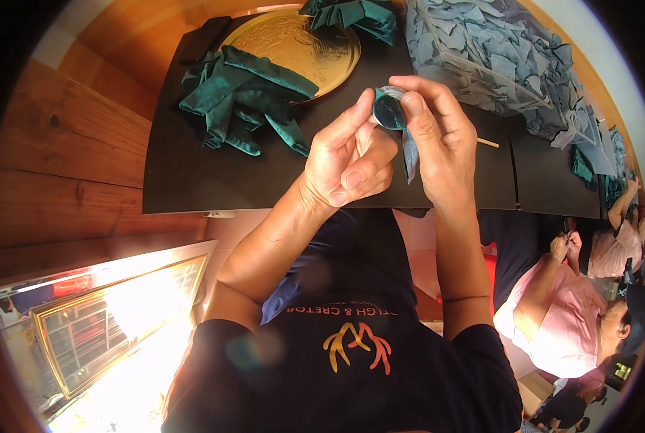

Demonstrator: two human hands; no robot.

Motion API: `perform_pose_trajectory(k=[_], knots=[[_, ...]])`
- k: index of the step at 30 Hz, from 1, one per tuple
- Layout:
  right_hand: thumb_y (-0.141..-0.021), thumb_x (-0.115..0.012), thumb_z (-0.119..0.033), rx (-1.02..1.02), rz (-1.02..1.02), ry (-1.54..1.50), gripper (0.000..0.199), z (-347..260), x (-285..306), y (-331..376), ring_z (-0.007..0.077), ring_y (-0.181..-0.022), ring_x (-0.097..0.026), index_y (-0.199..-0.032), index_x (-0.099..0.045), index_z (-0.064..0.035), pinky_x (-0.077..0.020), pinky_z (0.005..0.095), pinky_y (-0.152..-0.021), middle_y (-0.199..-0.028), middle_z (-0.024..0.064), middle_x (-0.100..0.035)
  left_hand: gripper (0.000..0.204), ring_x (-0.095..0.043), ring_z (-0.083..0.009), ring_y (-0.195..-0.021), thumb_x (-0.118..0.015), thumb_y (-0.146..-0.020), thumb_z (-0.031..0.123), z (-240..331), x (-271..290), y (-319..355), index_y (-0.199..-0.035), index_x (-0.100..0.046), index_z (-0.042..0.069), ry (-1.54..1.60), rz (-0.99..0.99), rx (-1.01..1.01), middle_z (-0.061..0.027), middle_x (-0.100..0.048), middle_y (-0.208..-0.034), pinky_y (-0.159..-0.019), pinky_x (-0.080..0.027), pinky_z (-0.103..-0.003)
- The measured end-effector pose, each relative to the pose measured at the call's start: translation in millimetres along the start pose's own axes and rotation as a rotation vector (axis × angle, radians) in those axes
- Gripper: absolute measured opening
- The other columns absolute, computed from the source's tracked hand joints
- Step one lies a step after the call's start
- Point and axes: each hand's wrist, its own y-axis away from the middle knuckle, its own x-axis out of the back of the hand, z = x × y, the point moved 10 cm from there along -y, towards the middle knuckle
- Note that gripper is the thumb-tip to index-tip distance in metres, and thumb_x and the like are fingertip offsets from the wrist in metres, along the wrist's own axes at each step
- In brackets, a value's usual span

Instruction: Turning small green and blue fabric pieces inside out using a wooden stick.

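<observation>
In front of me, above the dark table, both hands hold a small dark green velvet fabric piece with a grey-blue underside. My left hand pinches its left edge near the thumb tip, the other fingers curled in. On the opposite edge, my right hand presses with its thumb and bent fingers. The velvet is stretched into a rounded, cupped shape; a narrow grey-blue tail hangs from it between the hands. Whether anything lies inside the fold is hidden. Behind my right wrist a thin wooden stick pokes out.
Green velvet pieces lie heaped on the left, overlapping a round gold tray; another green pile sits behind. A clear bin overflows with grey-blue fabric pieces at back right. A person in pink sits along the table to my right.
</observation>
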Motion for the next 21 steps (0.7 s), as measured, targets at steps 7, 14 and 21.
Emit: perform_pose_trajectory(k=[7,14,21], knots=[[-0.095,-0.059,-0.01,0.025,0.057,0.064,0.018,9.0,11.1,-0.1,0.0069,-0.088,-0.057,-0.108,-0.061,0.0023,-0.0463,0.0203,-0.077,-0.098,0.0039,-0.064,0.041,-0.037,-0.0102,-0.027,-0.038,-0.101,0.042,3.0,32.0,4.4,-0.093,-0.06,0.009,-0.125,0.296,-0.052,-0.0014,-0.05,-0.051,-0.027,-0.028,-0.021],[-0.096,-0.056,-0.008,-0.009,0.081,0.099,0.015,13.3,15.7,0.6,0.0066,-0.089,-0.056,-0.105,-0.062,0.0013,-0.0458,0.0208,-0.076,-0.099,0.0032,-0.065,0.045,-0.035,-0.0074,-0.028,-0.028,-0.103,0.042,7.4,35.2,4.1,-0.098,-0.058,0.008,-0.142,0.296,-0.105,0.0045,-0.045,-0.052,-0.027,-0.025,-0.023],[-0.085,-0.069,-0.006,0.471,0.099,0.385,0.017,-21.4,13.4,13.1,0.0158,-0.088,-0.058,-0.097,-0.06,0.0009,-0.0468,0.0269,-0.076,-0.1,0.0103,-0.061,0.051,-0.034,-0.0079,-0.026,-0.024,-0.104,0.04,6.3,25.7,3.5,-0.107,-0.057,0.002,-0.174,0.151,-0.09,0.0038,-0.045,-0.047,-0.028,-0.028,-0.021]])
